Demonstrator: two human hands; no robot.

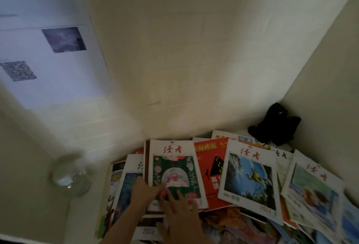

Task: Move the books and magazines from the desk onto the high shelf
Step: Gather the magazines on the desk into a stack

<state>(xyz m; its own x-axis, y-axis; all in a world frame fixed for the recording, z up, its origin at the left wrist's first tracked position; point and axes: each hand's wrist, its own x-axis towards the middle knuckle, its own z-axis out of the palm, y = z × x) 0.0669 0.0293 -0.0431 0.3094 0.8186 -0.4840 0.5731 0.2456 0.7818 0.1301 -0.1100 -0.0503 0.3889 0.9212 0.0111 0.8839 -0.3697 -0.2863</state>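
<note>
magazines (213,181) overlapping on shelf (87,195), glass (71,174) left, pouch (275,125) behind

Green floral-patterned magazine cover (175,175) with red title characters on a white border. Adjacent red booklet (210,168) bears a black shape with yellow marks; blue-and-white magazine cover (250,175) shows a yellow figure. Black pouch (275,125) in the corner; cream walls (184,59).
</note>
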